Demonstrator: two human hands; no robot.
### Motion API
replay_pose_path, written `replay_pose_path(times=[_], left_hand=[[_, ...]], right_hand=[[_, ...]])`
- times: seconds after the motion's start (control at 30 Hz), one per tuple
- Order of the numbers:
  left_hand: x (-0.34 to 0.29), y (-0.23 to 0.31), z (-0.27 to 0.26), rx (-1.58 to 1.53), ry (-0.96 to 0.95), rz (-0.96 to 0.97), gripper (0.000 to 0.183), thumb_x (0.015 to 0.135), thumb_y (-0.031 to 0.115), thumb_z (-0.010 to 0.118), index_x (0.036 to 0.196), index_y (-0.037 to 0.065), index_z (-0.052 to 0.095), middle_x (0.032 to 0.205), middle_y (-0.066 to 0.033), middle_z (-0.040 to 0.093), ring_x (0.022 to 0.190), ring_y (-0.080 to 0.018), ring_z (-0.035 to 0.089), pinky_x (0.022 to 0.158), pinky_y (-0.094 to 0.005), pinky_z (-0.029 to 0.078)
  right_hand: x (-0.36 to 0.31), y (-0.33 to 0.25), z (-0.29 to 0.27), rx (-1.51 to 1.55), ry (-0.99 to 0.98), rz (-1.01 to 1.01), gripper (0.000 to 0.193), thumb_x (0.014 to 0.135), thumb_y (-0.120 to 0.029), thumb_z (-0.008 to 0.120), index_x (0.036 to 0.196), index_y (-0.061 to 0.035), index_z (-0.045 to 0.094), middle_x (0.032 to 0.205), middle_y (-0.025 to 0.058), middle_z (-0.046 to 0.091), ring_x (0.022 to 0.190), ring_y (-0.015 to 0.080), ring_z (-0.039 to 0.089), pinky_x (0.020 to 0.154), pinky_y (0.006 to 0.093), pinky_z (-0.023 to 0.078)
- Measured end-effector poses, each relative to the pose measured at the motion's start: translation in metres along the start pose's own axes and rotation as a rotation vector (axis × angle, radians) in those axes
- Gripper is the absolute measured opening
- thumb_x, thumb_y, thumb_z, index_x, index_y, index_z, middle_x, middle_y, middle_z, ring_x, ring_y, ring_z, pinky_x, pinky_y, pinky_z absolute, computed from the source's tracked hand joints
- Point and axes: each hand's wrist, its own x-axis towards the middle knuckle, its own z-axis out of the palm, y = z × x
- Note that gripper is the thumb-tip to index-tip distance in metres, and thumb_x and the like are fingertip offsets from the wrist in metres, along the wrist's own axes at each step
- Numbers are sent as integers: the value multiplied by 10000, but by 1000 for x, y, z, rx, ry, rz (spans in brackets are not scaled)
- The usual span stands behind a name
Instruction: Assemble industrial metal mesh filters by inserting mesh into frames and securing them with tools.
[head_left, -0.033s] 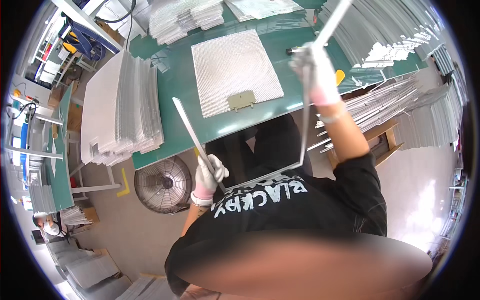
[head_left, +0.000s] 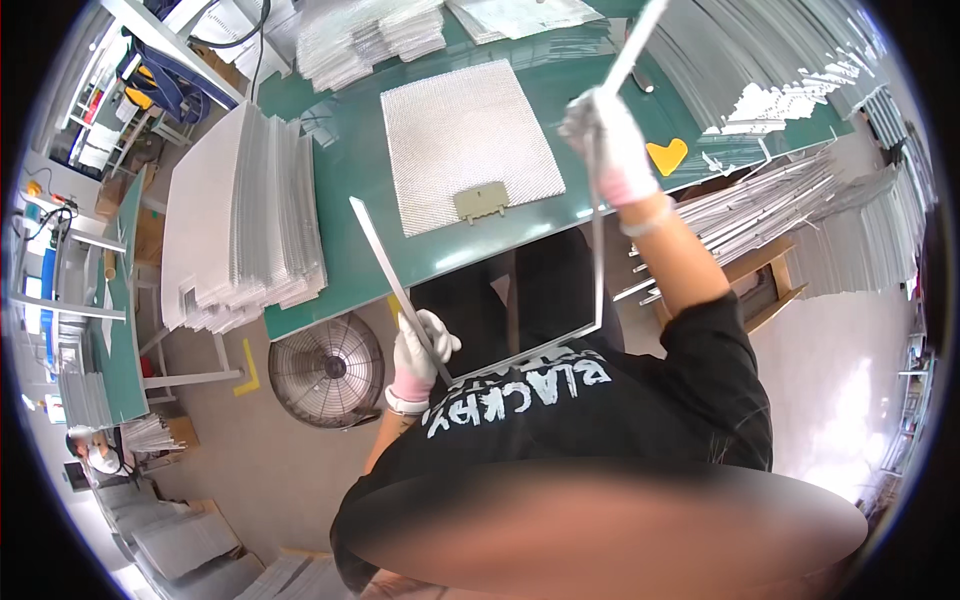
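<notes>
With left hand (head_left: 424,350) curled round its 8 o'clock bar and right hand (head_left: 608,135) seemingly closed at its 1 o'clock corner, best steady the thin metal frame (head_left: 380,247), at 6 o'clock from the mesh panel (head_left: 470,135), supporting both sides evenly against twisting.

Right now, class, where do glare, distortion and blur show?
Head view throughout: glare streaks the green table near its front edge and whitens the floor at right; fisheye bending grows toward the rim; blur covers the lower foreground; the pale frame looks clearer.
</notes>
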Motion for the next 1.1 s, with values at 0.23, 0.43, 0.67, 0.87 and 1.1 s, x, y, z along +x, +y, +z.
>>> replay_pose_path(times=[0.23, 0.43, 0.67, 0.87, 1.1], left_hand=[[17, -3, 5, 344, 312, 287, 373, 1029, 252, 456, 1273, -29, 476, 1062, -143, 602, 987, -240, 610, 934, -366, 492], [34, -35, 59, 208, 19, 83, 446, 954, 120, 594, 1350, -21, 445, 1256, -185, 573, 1186, -302, 546, 1045, -400, 411], [103, -58, 102, -66, -314, 220, 331, 1046, 222, 441, 1238, -46, 477, 1100, -204, 589, 1046, -288, 599, 996, -424, 484], [206, -31, 131, -829, -187, -166, 196, 1004, 120, 498, 1081, -43, 576, 1010, -147, 608, 1016, -244, 592, 902, -363, 510], [231, -32, 134, -697, -106, -56, 197, 999, 113, 507, 1070, -56, 581, 1035, -143, 616, 1007, -246, 611, 881, -367, 525]], right_hand=[[13, 89, -56, 306, 151, 196, 212, 996, -285, 567, 912, -94, 528, 776, 37, 527, 720, 159, 534, 684, 330, 483], [-35, 75, -37, -272, -1, 478, 252, 992, -241, 515, 1104, -19, 552, 923, 88, 648, 754, 158, 633, 676, 269, 527], [-126, 75, -24, -722, -62, -27, 645, 978, -53, 437, 1561, -99, 168, 826, 25, 555, 598, 74, 465, 558, 218, 426], [-104, 85, -21, -77, -77, 337, 592, 998, -70, 393, 1556, -118, 201, 767, 13, 496, 532, 49, 346, 467, 187, 308], [-110, 87, -23, -161, -88, 447, 579, 1006, -71, 394, 1554, -140, 221, 740, 2, 491, 501, 49, 351, 445, 185, 306]])
